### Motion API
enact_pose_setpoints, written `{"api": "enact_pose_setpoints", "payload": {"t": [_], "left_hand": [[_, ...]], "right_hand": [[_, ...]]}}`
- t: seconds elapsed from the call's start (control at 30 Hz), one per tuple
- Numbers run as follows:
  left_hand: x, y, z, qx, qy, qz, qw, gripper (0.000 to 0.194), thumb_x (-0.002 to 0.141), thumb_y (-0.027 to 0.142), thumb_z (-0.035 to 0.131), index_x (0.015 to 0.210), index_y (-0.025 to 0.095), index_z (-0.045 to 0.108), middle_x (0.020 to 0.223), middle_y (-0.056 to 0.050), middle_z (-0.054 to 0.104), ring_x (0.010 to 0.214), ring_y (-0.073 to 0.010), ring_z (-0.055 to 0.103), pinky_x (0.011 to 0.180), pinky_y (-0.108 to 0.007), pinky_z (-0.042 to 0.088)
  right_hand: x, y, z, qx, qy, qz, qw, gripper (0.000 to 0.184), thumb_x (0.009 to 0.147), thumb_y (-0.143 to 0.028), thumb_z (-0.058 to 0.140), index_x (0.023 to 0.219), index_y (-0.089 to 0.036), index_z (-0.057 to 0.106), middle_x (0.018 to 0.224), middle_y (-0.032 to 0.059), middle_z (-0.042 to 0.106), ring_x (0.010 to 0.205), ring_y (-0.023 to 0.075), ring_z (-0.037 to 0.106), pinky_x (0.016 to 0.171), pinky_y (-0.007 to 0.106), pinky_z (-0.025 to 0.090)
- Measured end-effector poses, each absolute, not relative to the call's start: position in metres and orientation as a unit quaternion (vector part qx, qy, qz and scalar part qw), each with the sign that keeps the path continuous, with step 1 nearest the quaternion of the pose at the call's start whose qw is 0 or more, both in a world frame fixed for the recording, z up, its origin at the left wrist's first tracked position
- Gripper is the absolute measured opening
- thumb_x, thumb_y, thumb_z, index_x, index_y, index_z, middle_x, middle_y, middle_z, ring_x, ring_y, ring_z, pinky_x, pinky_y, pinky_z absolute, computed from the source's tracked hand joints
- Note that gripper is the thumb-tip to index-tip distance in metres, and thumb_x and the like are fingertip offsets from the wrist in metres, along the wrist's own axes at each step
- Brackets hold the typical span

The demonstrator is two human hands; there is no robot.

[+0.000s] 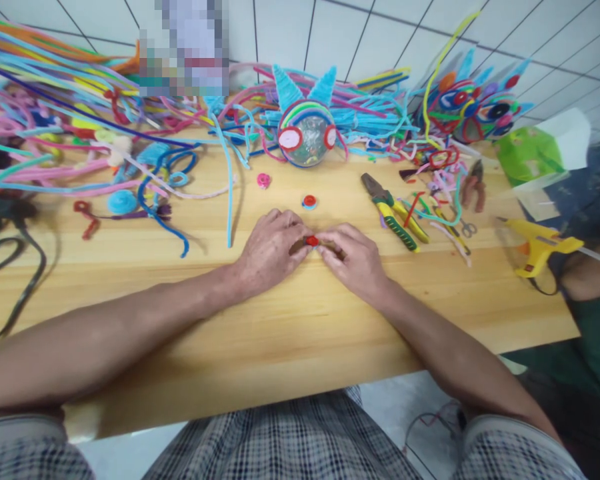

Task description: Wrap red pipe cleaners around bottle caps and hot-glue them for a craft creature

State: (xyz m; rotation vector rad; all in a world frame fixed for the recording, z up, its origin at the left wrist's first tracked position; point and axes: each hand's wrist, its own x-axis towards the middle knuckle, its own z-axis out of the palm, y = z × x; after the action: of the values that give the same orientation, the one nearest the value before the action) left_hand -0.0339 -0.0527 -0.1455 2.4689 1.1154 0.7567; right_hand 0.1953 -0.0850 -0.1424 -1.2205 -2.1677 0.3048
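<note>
Both hands meet near the middle of the wooden table [280, 333]. My left hand [275, 250] and my right hand [353, 257] pinch a small red coil of pipe cleaner [312, 241] from either side, with some blue at its lower edge. Just beyond the fingers lies a similar red coil with a blue rim [309, 201]. A pink coil [263, 181] rests farther left. Behind these stands a clear ball head [310, 143] with blue pointed ears and red-rimmed white eyes.
Pliers [393, 213], small scissors [467, 229] and red-handled cutters [474, 187] lie to the right, before a yellow glue gun [540, 245]. Pipe cleaners [105, 120] heap along the tiled wall. Decorated heads [475, 103] stand back right. A black cable [30, 273] runs at left.
</note>
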Motion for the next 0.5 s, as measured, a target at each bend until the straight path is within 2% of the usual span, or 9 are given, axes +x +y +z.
{"api": "enact_pose_setpoints", "payload": {"t": [0.3, 0.5], "left_hand": [[-0.0329, -0.0511, -0.145, 0.857, 0.397, 0.269, 0.189, 0.014, 0.101, 0.019, 0.072, 0.109, 0.021, 0.084, 0.109, -0.009, 0.079, 0.103, -0.0266, 0.07, 0.096, -0.044, 0.052], [-0.0336, -0.0504, -0.1467, 0.857, 0.394, 0.272, 0.193, 0.014, 0.1, 0.022, 0.074, 0.111, 0.022, 0.083, 0.11, -0.008, 0.079, 0.103, -0.0258, 0.07, 0.097, -0.044, 0.052]], "right_hand": [[0.1935, -0.0847, -0.1424, -0.454, -0.823, 0.12, 0.319, 0.02, 0.104, -0.016, 0.065, 0.115, -0.024, 0.08, 0.106, 0.0063, 0.082, 0.095, 0.0205, 0.076, 0.086, 0.033, 0.061], [0.1938, -0.0851, -0.1409, -0.479, -0.814, 0.141, 0.297, 0.022, 0.102, -0.017, 0.067, 0.117, -0.027, 0.08, 0.106, 0.0055, 0.079, 0.091, 0.0209, 0.073, 0.085, 0.035, 0.061]]}}
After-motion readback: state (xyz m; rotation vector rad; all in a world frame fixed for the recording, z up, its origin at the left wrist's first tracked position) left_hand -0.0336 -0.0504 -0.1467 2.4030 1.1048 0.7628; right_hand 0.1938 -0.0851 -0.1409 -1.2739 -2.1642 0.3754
